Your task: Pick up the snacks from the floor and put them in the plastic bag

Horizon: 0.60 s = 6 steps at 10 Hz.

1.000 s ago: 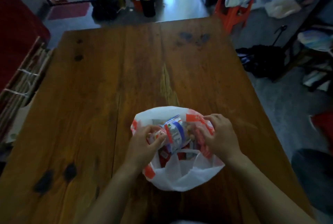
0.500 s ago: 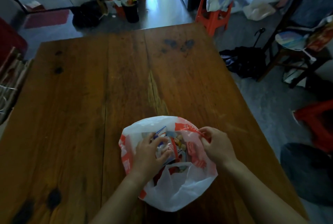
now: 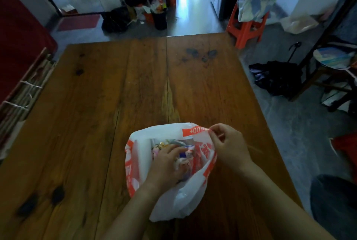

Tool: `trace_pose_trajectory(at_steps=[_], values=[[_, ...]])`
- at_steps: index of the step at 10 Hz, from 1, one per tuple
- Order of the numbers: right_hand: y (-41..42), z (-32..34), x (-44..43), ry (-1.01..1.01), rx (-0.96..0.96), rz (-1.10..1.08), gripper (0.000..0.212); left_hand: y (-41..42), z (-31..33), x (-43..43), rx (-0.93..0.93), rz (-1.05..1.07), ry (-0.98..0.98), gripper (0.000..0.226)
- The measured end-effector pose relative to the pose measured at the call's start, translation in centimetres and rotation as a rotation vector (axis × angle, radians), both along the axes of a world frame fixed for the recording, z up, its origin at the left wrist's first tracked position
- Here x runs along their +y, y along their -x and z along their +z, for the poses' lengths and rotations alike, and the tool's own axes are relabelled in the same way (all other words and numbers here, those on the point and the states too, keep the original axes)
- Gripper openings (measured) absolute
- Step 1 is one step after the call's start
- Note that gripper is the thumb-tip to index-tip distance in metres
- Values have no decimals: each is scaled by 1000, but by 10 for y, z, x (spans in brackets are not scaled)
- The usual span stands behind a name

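A white plastic bag (image 3: 144,164) with orange print lies open on the wooden table (image 3: 116,89), near its front edge. Several snack packets (image 3: 167,143) show inside it. My left hand (image 3: 166,168) reaches down into the bag's mouth, fingers curled over a snack packet among the others. My right hand (image 3: 229,147) pinches the bag's rim at its far right corner and holds it up and open. No snacks are visible on the floor in this view.
An orange stool (image 3: 245,29) piled with cloth stands beyond the table's far right corner. A black bag (image 3: 278,79) and a wooden chair (image 3: 332,69) sit on the floor to the right. A dark bin (image 3: 160,19) and rubbish bags are farther back. Red furniture (image 3: 19,46) flanks the left.
My left hand has pushed the blue-and-white snack packet from the bag's mouth down inside. My right hand shifted from the packet to the bag's right rim and lifted it. The view tilted up.
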State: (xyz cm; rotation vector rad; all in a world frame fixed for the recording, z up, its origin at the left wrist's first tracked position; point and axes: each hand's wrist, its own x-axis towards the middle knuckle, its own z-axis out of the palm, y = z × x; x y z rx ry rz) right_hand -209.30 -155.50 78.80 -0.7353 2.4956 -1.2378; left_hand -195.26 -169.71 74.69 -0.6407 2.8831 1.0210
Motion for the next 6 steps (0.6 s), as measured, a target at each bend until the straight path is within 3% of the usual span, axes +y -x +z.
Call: trace_pose_trajectory(at_steps=[1,2,3,4,6], values=[[4,-9,11,-143,-24,60,6,-2,6,-6,79,172,-19,44],[3,-16,18,-126,-43,97,24,-12,7,-5,69,253,-41,38],[-4,-25,24,-78,-57,174,32,-21,1,8,-28,211,-112,45],[-11,-37,37,-153,-121,252,34,-25,-7,19,-116,193,-106,53],[-7,-21,42,-95,-164,292,44,-24,28,15,-70,263,41,52]])
